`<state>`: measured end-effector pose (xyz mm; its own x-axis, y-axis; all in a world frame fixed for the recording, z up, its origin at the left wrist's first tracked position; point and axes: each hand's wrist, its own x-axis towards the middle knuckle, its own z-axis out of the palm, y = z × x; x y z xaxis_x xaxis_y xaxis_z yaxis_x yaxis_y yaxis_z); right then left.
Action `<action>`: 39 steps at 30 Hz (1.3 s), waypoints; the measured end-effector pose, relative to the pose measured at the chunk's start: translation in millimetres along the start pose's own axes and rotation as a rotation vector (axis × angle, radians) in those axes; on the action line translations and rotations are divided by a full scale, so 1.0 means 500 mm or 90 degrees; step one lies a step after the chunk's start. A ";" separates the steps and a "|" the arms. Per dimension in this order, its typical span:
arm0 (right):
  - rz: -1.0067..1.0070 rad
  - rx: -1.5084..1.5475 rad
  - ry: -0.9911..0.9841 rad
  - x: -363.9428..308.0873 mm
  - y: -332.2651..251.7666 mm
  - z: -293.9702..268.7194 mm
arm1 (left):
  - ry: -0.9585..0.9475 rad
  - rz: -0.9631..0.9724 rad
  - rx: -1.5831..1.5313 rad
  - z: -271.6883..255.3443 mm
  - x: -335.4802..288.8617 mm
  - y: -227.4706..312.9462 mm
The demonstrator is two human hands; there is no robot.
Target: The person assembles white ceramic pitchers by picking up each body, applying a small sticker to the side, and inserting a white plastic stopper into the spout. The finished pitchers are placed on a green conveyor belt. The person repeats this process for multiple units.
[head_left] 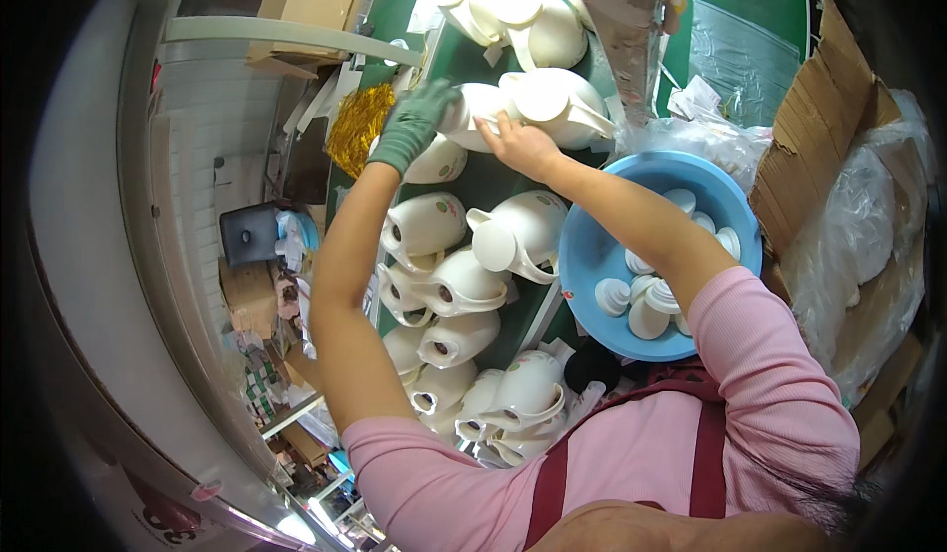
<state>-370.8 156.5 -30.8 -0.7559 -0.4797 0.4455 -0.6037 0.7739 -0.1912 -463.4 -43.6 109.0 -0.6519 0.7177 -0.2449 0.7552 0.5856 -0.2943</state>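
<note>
The left hand (419, 120), in a grey-green glove, was at the end of a white jug (475, 113) in the upper middle of the frame. It was blurred, and I cannot tell whether its fingers were apart or clamped on the jug. The bare right hand (521, 146) came in from the right, its fingers against the lower side of the same jug; how firmly they pressed, or whether they gripped it at all, I cannot tell.

Just right of that jug lay a lidded jug (582, 118), a round white lid (540, 96) at its top and its handle toward the right. A third jug (439, 162) sat just below the glove, partly hidden by it. Left of the glove was a bunch of gold tinsel (359, 133).

More jugs (550, 37) stood close together on the green surface (397, 4) near the upper edge. Below the hands, down the middle of the frame, a crowded group of white jugs (464, 284) lay on their sides, several with their openings toward the left.

Right of centre, under the right forearm, a blue basin (582, 241) held loose white lids (614, 296). Beyond it, at the far right, were a brown cardboard box (817, 118) and a clear plastic bag (856, 271).
</note>
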 end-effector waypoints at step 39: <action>0.223 0.473 -0.238 0.104 -0.132 0.056 | -0.041 -0.769 -0.637 0.041 -0.107 -0.024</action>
<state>-377.4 68.8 -19.4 -0.8819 -0.4703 -0.0332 -0.2333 0.4965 -0.8361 -438.9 -96.5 106.7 -0.8626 -0.3432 -0.3716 -0.4756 0.8005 0.3646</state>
